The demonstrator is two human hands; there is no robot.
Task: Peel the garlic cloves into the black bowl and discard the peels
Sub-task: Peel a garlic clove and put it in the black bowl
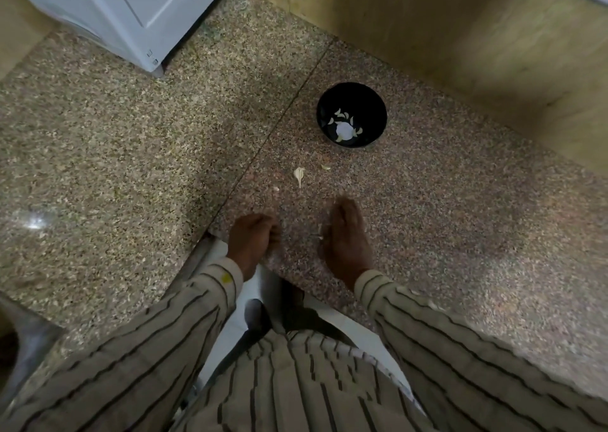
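Speckled stone counter (131,129) with a black bowl (375,102) holding peeled cloves at its bottom; a garlic piece (299,175) lies just short of the bowl, long axis running toward and away from the person, thin tail pointed at the person. It is judged light, firm, papery-skinned and best pinched at the fat end. Left hand (253,237) is seen with fingers curled, contents cannot be told; right hand (345,234) appears to pinch a peel scrap (318,232).

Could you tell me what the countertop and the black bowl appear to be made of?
The countertop looks like polished granite: speckled grain, a glossy light reflection and a seam between slabs. The black bowl has a smooth, plain black surface, probably plastic or glazed ceramic; the picture cannot settle which.
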